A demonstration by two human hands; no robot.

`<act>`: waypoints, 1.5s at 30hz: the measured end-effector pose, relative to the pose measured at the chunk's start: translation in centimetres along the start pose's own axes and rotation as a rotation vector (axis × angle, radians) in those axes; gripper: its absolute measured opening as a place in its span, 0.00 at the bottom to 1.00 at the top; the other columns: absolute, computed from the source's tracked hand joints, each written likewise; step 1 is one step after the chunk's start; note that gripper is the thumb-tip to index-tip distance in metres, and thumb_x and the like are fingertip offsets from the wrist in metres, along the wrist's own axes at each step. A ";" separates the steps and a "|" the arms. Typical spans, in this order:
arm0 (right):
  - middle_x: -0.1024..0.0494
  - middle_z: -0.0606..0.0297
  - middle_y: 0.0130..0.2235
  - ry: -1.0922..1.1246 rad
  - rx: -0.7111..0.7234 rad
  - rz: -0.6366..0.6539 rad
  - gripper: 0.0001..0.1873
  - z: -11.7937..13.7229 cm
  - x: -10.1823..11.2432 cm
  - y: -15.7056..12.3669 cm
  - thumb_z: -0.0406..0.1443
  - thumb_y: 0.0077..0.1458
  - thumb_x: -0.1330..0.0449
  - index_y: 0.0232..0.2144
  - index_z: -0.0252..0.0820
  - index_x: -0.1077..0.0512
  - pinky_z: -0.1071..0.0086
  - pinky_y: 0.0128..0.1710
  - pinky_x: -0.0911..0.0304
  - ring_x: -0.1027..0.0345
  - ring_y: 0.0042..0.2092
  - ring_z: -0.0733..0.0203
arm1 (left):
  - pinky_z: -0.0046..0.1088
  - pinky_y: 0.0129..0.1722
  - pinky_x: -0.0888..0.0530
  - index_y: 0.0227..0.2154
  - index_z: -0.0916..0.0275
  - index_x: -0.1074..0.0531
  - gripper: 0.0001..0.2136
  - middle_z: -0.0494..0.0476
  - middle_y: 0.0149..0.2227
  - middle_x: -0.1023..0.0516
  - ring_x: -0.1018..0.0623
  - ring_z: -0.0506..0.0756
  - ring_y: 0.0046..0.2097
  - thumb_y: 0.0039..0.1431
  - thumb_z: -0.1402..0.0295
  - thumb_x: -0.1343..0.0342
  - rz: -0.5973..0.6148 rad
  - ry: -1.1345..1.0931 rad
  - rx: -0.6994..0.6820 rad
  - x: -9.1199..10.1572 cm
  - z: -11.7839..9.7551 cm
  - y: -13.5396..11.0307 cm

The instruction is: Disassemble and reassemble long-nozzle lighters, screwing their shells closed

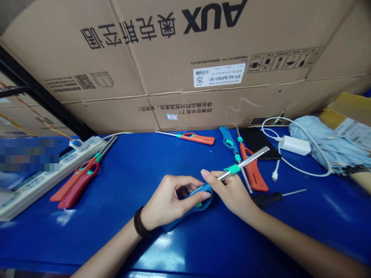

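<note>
My left hand (171, 200) is closed round the blue handle of a long-nosed lighter (188, 202), held just above the blue table (139, 170). My right hand (228, 189) pinches the lighter's metal tube (249, 160), which carries a teal collar and points up to the right. Two red lighters (81, 181) lie side by side at the left. An orange lighter (194, 138) lies near the cardboard box. A blue lighter (228, 142) and an orange one (253, 170) lie just beyond my right hand.
A large cardboard box (185, 58) stands along the table's back. A white power strip (43, 177) lies at the left. A dark phone (257, 143), a white charger (294, 146) with its cable, a pale blue folded umbrella (327, 150) and a black-handled tool (269, 197) are at the right.
</note>
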State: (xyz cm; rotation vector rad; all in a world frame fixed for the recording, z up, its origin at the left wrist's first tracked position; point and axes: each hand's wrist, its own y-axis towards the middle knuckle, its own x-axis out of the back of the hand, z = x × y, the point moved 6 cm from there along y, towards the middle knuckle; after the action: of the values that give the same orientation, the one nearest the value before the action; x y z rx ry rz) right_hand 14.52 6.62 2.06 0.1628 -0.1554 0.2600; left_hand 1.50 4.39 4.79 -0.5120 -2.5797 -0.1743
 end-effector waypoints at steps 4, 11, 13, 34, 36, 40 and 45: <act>0.55 0.74 0.19 -0.008 -0.040 0.022 0.26 -0.2 -0.3 -0.1 0.48 0.56 0.47 0.15 0.43 0.53 0.71 0.21 0.60 0.60 0.22 0.70 | 0.21 0.25 0.33 0.27 0.67 0.29 0.12 0.55 0.23 0.24 0.28 0.49 0.24 0.51 0.61 0.39 0.075 -0.288 0.167 -1.0 1.0 0.0; 0.54 0.74 0.18 0.008 -0.113 0.034 0.25 -0.3 -0.5 -0.2 0.47 0.55 0.47 0.15 0.44 0.53 0.71 0.20 0.59 0.60 0.21 0.70 | 0.20 0.29 0.31 0.23 0.68 0.29 0.10 0.55 0.23 0.23 0.27 0.48 0.25 0.48 0.66 0.36 0.123 -0.569 0.232 -1.8 1.2 0.1; 0.54 0.74 0.17 0.014 -0.124 0.039 0.26 -0.4 -0.6 -0.2 0.47 0.55 0.47 0.15 0.44 0.53 0.71 0.19 0.59 0.60 0.21 0.70 | 0.20 0.29 0.31 0.24 0.68 0.28 0.10 0.55 0.23 0.23 0.27 0.48 0.25 0.49 0.66 0.36 0.141 -0.609 0.254 -1.9 1.2 0.1; 0.28 0.66 0.29 0.440 -0.164 -0.022 0.17 1.2 1.8 1.5 0.46 0.46 0.35 0.33 0.38 0.25 0.78 0.20 0.38 0.38 0.27 0.70 | 0.17 0.18 0.33 0.35 0.69 0.23 0.18 0.53 0.23 0.26 0.29 0.45 0.19 0.51 0.56 0.38 0.092 -0.888 0.422 -1.7 2.9 0.2; 0.27 0.64 0.30 0.411 -0.152 -0.019 0.17 1.1 1.7 1.4 0.46 0.45 0.35 0.32 0.38 0.25 0.78 0.19 0.38 0.37 0.27 0.70 | 0.16 0.15 0.36 0.37 0.69 0.23 0.19 0.51 0.22 0.28 0.32 0.44 0.16 0.53 0.55 0.40 0.111 -0.854 0.425 -1.8 2.9 0.2; 0.29 0.68 0.26 0.324 -0.144 -0.005 0.17 0.9 1.6 1.3 0.46 0.45 0.34 0.30 0.37 0.25 0.76 0.18 0.40 0.39 0.22 0.72 | 0.16 0.12 0.40 0.39 0.69 0.23 0.20 0.50 0.23 0.30 0.35 0.42 0.15 0.55 0.54 0.43 0.140 -0.820 0.404 -1.9 3.0 0.3; 0.26 0.67 0.29 0.340 -0.151 0.092 0.17 0.9 1.1 1.2 0.45 0.47 0.36 0.34 0.38 0.25 0.75 0.22 0.39 0.37 0.24 0.71 | 0.16 0.12 0.39 0.34 0.69 0.24 0.17 0.50 0.22 0.30 0.36 0.42 0.14 0.56 0.56 0.43 0.135 -0.829 0.386 -1.9 2.8 0.3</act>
State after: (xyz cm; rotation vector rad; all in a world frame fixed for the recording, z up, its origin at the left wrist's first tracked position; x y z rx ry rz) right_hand 15.18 7.84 3.33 -0.0402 0.1550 0.3624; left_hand 1.93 4.67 1.42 -0.7105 -3.2198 0.7159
